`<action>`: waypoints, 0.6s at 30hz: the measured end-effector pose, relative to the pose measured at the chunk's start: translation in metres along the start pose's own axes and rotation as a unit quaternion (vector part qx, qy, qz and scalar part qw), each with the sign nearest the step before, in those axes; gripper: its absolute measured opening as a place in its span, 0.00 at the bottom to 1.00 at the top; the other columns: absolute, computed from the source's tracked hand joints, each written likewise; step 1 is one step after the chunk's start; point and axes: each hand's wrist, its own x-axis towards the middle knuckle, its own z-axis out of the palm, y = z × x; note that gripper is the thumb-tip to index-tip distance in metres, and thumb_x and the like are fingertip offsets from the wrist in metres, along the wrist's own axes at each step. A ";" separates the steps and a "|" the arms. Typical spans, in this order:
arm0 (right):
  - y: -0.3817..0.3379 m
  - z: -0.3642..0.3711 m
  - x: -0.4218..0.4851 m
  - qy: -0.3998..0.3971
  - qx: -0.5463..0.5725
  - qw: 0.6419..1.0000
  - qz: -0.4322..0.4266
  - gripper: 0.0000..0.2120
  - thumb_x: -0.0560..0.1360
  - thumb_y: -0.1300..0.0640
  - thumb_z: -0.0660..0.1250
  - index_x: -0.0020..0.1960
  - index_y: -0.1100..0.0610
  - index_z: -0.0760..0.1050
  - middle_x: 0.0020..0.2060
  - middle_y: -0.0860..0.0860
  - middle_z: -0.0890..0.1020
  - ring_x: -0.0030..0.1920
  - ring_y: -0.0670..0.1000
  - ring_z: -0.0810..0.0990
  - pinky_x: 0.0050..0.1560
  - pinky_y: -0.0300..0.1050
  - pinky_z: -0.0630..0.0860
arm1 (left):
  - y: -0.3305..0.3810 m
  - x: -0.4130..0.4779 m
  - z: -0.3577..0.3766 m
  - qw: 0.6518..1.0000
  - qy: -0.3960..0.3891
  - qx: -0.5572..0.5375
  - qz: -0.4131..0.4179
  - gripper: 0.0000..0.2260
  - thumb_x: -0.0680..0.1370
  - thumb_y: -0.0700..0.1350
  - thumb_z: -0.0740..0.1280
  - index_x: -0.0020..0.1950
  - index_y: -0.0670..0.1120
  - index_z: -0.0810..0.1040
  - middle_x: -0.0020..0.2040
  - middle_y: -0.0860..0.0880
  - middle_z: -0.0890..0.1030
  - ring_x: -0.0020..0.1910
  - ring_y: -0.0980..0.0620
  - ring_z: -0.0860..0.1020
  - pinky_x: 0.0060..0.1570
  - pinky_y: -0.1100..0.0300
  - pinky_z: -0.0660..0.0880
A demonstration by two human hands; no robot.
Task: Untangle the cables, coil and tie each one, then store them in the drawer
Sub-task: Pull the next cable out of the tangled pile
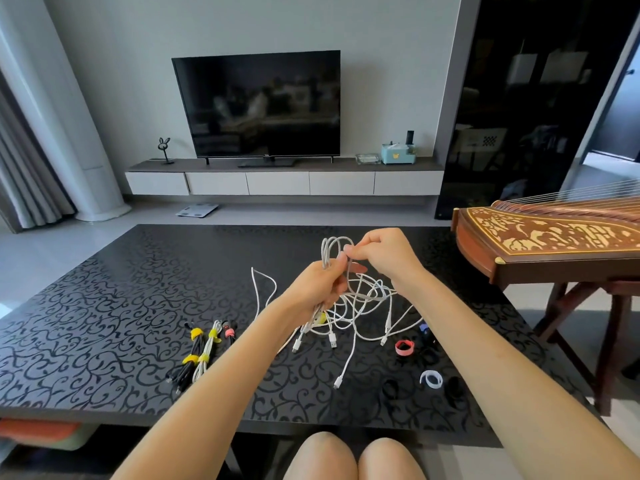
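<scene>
Left hand (320, 284) grips white cables (360, 303); right hand (382, 252) pinches a loop

The single head camera, close above the near edge of the table (104, 306), faces forward and down, seemingly squarely across it.

Bare tabletop to the left and far side; the middle and right are cluttered.

The table (104, 306) offers bare patterned surface along its left side and far edge. At its centre the white cables (360, 308) sprawl, and the left hand (320, 282) and right hand (384, 252) hold loops just above them. Tied bundles (204, 351) lie beside the left forearm, and loose ties (404, 347) are scattered near the right forearm. A zither (540, 237) on its stand crowds the table's right edge.
</scene>
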 end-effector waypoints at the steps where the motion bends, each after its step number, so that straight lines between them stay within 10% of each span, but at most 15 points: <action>1: -0.002 -0.001 0.002 -0.001 0.007 1.000 0.008 0.09 0.70 0.57 0.74 0.34 0.60 0.78 0.33 0.50 0.81 0.39 0.47 0.79 0.38 0.40 0.70 | 0.001 0.000 -0.001 1.000 -0.012 -0.016 0.004 0.19 0.81 0.57 0.56 0.48 0.47 0.81 0.27 0.53 0.66 0.23 0.57 0.59 0.21 0.67 0.59; 5: -0.004 -0.013 0.007 -0.092 0.072 0.992 0.041 0.08 0.71 0.57 0.72 0.34 0.57 0.81 0.26 0.46 0.77 0.34 0.47 0.72 0.37 0.40 0.70 | 0.007 -0.001 -0.004 0.999 0.001 0.016 0.040 0.18 0.80 0.56 0.59 0.39 0.50 0.83 0.24 0.54 0.62 0.23 0.56 0.59 0.24 0.66 0.58; 10: 0.029 -0.011 -0.005 -0.228 0.088 0.970 -0.007 0.11 0.77 0.52 0.65 0.59 0.51 0.78 0.48 0.48 0.85 0.52 0.46 0.82 0.61 0.44 0.71 | 0.029 0.005 -0.013 0.993 0.032 -0.097 0.055 0.17 0.82 0.49 0.57 0.35 0.46 0.74 0.24 0.53 0.64 0.21 0.58 0.60 0.20 0.68 0.58; 14: 0.050 0.008 -0.015 -0.117 0.046 0.989 -0.072 0.08 0.79 0.59 0.64 0.55 0.56 0.80 0.37 0.47 0.84 0.41 0.39 0.82 0.45 0.29 0.72 | 0.044 0.012 -0.028 0.982 0.068 -0.163 0.065 0.16 0.83 0.48 0.55 0.37 0.44 0.71 0.23 0.55 0.63 0.19 0.60 0.60 0.18 0.69 0.58; 18: 0.045 0.008 -0.012 0.036 -0.114 0.976 -0.184 0.08 0.79 0.58 0.64 0.50 0.58 0.82 0.39 0.51 0.85 0.41 0.48 0.82 0.46 0.42 0.75 | 0.055 0.012 -0.044 0.977 0.112 -0.182 0.021 0.17 0.83 0.48 0.55 0.37 0.44 0.70 0.23 0.54 0.64 0.18 0.60 0.60 0.17 0.69 0.57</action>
